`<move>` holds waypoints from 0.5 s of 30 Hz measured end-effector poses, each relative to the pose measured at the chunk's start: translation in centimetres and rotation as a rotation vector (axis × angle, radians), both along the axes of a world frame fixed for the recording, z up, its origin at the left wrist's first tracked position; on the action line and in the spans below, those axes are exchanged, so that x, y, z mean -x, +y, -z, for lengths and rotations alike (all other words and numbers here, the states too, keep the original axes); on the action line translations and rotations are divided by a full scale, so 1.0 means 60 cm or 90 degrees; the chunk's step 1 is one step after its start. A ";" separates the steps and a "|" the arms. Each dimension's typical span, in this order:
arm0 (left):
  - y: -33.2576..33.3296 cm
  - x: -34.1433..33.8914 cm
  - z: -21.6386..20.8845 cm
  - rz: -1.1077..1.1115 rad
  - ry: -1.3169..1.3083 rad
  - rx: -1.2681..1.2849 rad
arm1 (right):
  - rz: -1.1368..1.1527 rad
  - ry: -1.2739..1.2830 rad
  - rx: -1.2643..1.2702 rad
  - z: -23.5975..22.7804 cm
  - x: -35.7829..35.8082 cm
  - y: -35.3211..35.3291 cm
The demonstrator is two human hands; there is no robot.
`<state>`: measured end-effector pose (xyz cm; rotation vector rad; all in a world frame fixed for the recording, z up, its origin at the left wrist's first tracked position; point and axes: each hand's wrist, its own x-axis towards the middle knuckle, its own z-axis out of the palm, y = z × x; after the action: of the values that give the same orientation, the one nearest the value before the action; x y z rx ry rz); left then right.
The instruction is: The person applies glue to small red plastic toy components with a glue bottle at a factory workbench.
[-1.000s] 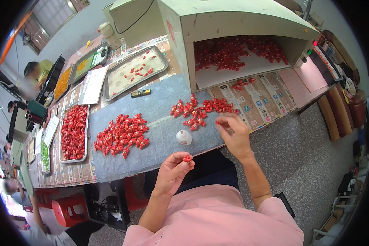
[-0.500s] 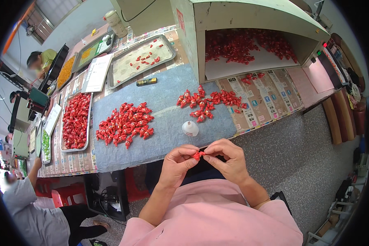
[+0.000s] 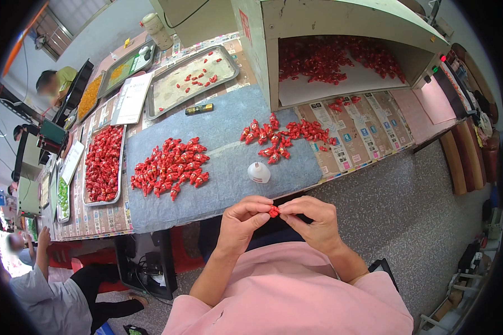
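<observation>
Just off the near table edge, my left hand [image 3: 245, 218] and my right hand [image 3: 313, 219] meet, both with fingers pinched together on one small red figurine [image 3: 273, 211]. Most of the figurine is covered by fingertips. Beyond my hands a small white squeeze bottle [image 3: 259, 173] stands upright on the blue cloth [image 3: 223, 167]. To its left lies a pile of small red figurines with gold marks [image 3: 170, 164]. Looser red pieces [image 3: 274, 139] lie behind the bottle, spreading right.
A metal tray [image 3: 123, 162] heaped with red figurines sits at left. Farther back are a tray with scattered red pieces [image 3: 151, 106], a black-gold tube [image 3: 199, 109] and white papers [image 3: 131, 99]. An open-fronted cabinet [image 3: 272, 72] holds more red pieces. Co-workers sit at left.
My fingers have shifted slightly around the red figurine, which shows a little less between them. At left, a co-worker's raised arm and body have moved.
</observation>
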<state>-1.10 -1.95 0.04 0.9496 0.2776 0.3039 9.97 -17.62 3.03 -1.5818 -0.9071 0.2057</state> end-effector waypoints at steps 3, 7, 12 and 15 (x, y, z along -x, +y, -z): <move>0.000 -0.001 0.002 -0.003 -0.008 -0.013 | -0.004 0.007 -0.001 0.001 0.000 -0.002; 0.002 0.000 0.001 0.007 -0.014 -0.042 | -0.011 -0.003 -0.002 0.006 0.001 -0.006; 0.000 0.002 0.012 0.026 -0.023 -0.034 | -0.023 -0.041 -0.038 0.004 0.001 -0.001; -0.006 0.004 0.016 0.026 -0.044 -0.004 | -0.027 -0.065 -0.043 -0.003 0.002 0.004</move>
<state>-1.36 -2.30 -0.94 0.9482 0.1942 0.2992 9.86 -17.39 3.21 -1.5226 -1.0170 0.1228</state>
